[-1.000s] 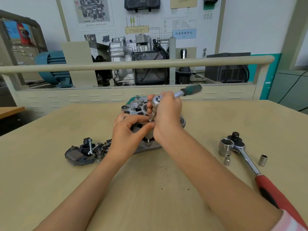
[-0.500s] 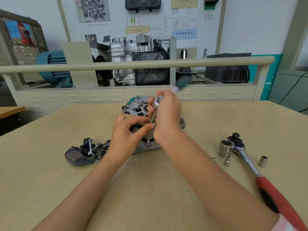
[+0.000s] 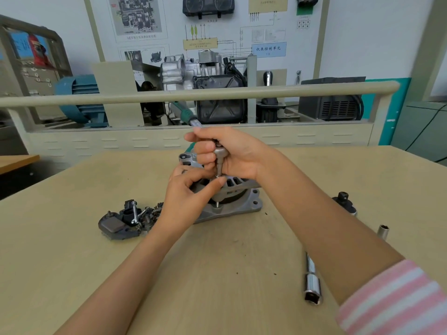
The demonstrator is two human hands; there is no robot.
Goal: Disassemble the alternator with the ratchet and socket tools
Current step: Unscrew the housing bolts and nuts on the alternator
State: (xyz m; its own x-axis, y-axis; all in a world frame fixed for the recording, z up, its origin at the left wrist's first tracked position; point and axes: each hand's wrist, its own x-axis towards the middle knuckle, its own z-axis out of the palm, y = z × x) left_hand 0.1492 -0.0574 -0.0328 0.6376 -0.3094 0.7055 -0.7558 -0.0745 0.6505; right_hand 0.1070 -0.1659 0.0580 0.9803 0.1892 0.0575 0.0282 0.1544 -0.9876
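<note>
1. The alternator [image 3: 229, 201] was a grey cast-metal unit with a slotted upper housing, a dark band round its middle and a flat flange with bolt holes at its base. It sat on the beige table [image 3: 72, 274] a little beyond the table's middle.
2. A ratchet [image 3: 219, 151] with a green handle stood over it, the handle pointing away toward 11 o'clock, and a slim socket [image 3: 219, 165] dropped from its head onto the top of the housing.
3. At 9 o'clock from the alternator lay a pile of removed parts [image 3: 125, 221], dark plastic and small metal pieces.
4. At 4 o'clock lay a chrome extension bar [image 3: 312, 279]; a loose socket [image 3: 383, 232] stood at 3 o'clock, near the black head of a second ratchet [image 3: 343, 201], mostly hidden by the right forearm.
5. The right hand [image 3: 234, 153] was wrapped round the ratchet head, directly above the alternator.
6. The left hand [image 3: 188, 197] lay against the alternator's 9 o'clock side, fingers curled on the housing and thumb tip touching the socket's lower end.
</note>
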